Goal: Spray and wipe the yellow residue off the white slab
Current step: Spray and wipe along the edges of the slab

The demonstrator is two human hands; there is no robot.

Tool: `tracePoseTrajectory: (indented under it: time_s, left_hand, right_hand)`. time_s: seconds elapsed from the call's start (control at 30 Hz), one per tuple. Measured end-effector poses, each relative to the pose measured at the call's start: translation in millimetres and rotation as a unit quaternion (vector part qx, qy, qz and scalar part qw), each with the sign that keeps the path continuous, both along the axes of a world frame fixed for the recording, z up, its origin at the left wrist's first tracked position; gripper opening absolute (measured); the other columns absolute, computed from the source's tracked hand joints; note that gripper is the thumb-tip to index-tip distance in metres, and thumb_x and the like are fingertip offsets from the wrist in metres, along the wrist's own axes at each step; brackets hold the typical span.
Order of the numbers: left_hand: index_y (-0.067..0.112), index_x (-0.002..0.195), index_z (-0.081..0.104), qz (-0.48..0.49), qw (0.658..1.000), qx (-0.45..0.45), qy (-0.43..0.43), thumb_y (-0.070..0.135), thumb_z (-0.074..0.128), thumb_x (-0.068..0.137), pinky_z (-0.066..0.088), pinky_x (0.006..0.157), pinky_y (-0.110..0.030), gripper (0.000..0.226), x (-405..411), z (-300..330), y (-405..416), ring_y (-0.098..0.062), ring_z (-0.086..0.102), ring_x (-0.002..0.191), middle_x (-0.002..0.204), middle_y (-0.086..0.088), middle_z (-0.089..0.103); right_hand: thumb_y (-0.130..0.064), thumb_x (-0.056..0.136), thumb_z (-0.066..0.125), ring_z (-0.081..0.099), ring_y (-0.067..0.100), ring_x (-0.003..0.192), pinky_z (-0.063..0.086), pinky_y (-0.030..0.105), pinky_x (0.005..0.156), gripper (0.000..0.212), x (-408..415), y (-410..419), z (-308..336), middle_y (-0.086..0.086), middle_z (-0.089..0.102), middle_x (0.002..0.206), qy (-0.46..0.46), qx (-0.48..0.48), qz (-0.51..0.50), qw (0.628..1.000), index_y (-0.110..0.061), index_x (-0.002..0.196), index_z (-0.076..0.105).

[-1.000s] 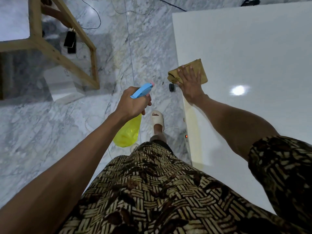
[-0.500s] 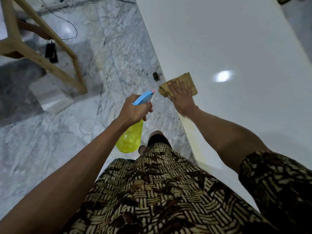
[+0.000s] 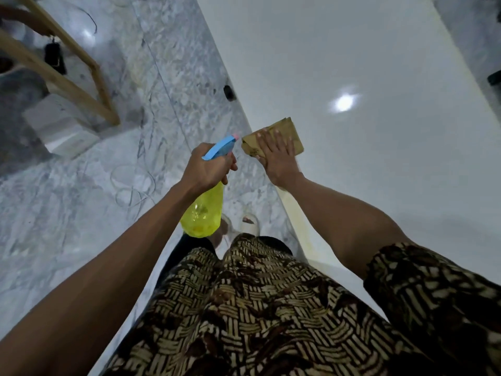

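A glossy white slab (image 3: 352,63) fills the right half of the view. My right hand (image 3: 276,156) presses flat on a folded tan cloth (image 3: 291,134) at the slab's left edge. A yellowish streak of residue (image 3: 301,226) runs along that edge, below my wrist. My left hand (image 3: 208,166) grips a spray bottle (image 3: 203,213) with a yellow body and a blue trigger head. The nozzle points at the cloth from just left of the slab, over the floor.
Grey marble floor (image 3: 81,199) lies to the left. A wooden frame (image 3: 70,85) stands at the upper left with a white box (image 3: 62,128) beneath it. Thin cables (image 3: 130,185) lie on the floor. A small dark object (image 3: 228,93) sits by the slab's edge. My sandalled foot (image 3: 249,222) shows below the bottle.
The view has turned, so the slab now runs diagonally. My right hand and cloth have slid nearer along the slab's edge. The spray nozzle now sits closer to the cloth.
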State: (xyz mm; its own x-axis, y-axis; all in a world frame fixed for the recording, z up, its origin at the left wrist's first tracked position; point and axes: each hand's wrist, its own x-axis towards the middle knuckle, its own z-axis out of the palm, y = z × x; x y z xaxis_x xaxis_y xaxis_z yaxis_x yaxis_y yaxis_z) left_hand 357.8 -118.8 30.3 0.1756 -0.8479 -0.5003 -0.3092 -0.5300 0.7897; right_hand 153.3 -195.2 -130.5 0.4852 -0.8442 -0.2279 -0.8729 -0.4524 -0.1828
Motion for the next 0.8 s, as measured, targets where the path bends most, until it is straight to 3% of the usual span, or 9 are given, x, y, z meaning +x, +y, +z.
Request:
tracePoseTrajectory:
  time_s: [0.13,0.27,0.43,0.5,0.63,0.8]
  left_hand:
    - [-0.002,0.089,0.075,-0.014,1.000,0.005,0.015,0.015,0.055,0.081,0.056,0.057,-0.036,0.027,-25.8,2.0,40.1,-0.024,0.065,0.051,0.063,0.003,0.073]
    - [-0.002,0.102,0.077,-0.038,0.999,0.003,0.010,0.020,0.054,0.077,0.059,0.060,-0.039,0.040,-46.8,3.5,74.3,-0.021,0.064,0.048,0.063,0.005,0.074]
    - [-0.002,0.086,0.074,-0.072,0.997,0.004,0.016,0.018,0.054,0.075,0.055,0.053,-0.034,0.030,-66.5,10.4,127.0,-0.019,0.062,0.046,0.061,0.005,0.072]
    - [-0.001,0.089,0.075,-0.087,0.996,-0.008,0.011,0.017,0.055,0.076,0.056,0.052,-0.034,0.031,-72.9,13.4,149.5,-0.024,0.066,0.052,0.061,0.005,0.072]
    - [0.007,0.071,0.070,-0.115,0.993,-0.013,-0.005,0.005,0.057,0.087,0.055,0.050,-0.030,0.021,-88.7,10.3,209.6,-0.026,0.067,0.054,0.058,0.004,0.070]
    - [-0.002,0.085,0.074,-0.132,0.991,-0.011,0.019,0.013,0.055,0.082,0.057,0.053,-0.035,0.024,-112.0,4.3,269.8,-0.017,0.063,0.047,0.079,-0.012,0.077]
  right_hand:
    - [-0.048,0.102,0.016,0.012,0.031,0.152,0.008,0.058,0.120,0.062,-31.5,53.6,-4.0,0.002,0.020,0.164,-0.011,-0.005,-0.004,1.000,-0.019,0.156,0.024]
    - [-0.050,0.101,0.013,0.010,0.030,0.152,0.006,0.056,0.120,0.064,-55.8,98.5,0.2,0.001,0.017,0.165,-0.001,0.003,-0.026,1.000,-0.020,0.157,0.020]
    - [-0.050,0.101,0.015,0.017,0.031,0.151,0.012,0.058,0.119,0.064,-89.8,166.8,2.6,0.003,0.023,0.163,0.000,0.000,-0.050,0.999,-0.018,0.155,0.027]
    - [-0.050,0.101,0.015,0.018,0.032,0.151,0.014,0.059,0.118,0.065,-104.3,190.0,2.9,0.003,0.023,0.163,0.014,-0.006,-0.066,0.998,-0.018,0.156,0.027]
    - [-0.050,0.100,0.013,0.013,0.032,0.152,0.009,0.058,0.118,0.066,-135.9,259.0,-0.9,0.003,0.017,0.165,0.038,-0.006,-0.083,0.996,-0.018,0.157,0.020]
    - [-0.051,0.101,0.015,0.013,0.031,0.152,0.008,0.057,0.119,0.065,-177.7,327.1,-3.1,0.003,0.017,0.165,0.048,-0.006,-0.100,0.994,-0.019,0.157,0.019]
